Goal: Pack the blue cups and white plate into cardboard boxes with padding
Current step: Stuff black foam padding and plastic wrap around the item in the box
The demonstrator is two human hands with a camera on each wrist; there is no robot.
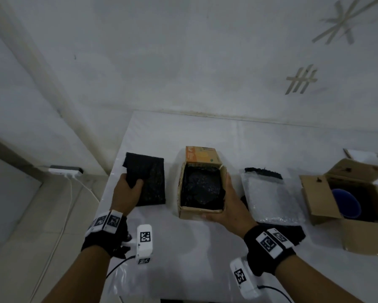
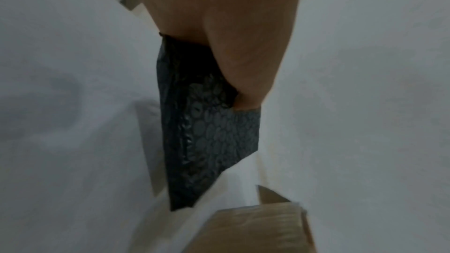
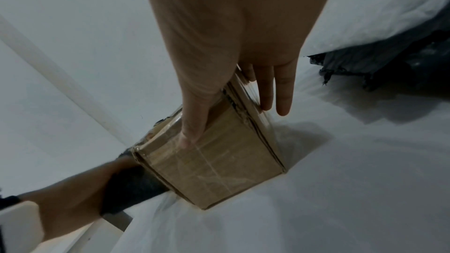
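A small cardboard box [image 1: 201, 212] [image 3: 219, 170], lined with black padding [image 1: 201, 189], stands open at the table's middle. My right hand [image 1: 225, 200] [image 3: 231, 45] braces its near right corner: the thumb [image 3: 192, 126] lies on the near wall and straight fingers lie along the right wall. To the left, my left hand [image 1: 132, 184] [image 2: 231, 45] grips the near corner of a black bubble-wrap sheet [image 1: 151, 178] [image 2: 209, 141], fingers curled round it. A blue cup [image 1: 345, 203] sits inside a larger cardboard box [image 1: 319, 197] at the far right. No white plate shows.
A white bubble-wrap sheet [image 1: 271, 197] [image 3: 377, 7] lies over another black sheet [image 1: 293, 232] [image 3: 389, 64] between the two boxes. The white table [image 1: 194, 248] ends just left of my left hand; a power strip [image 1: 65, 171] and cable lie on the floor there.
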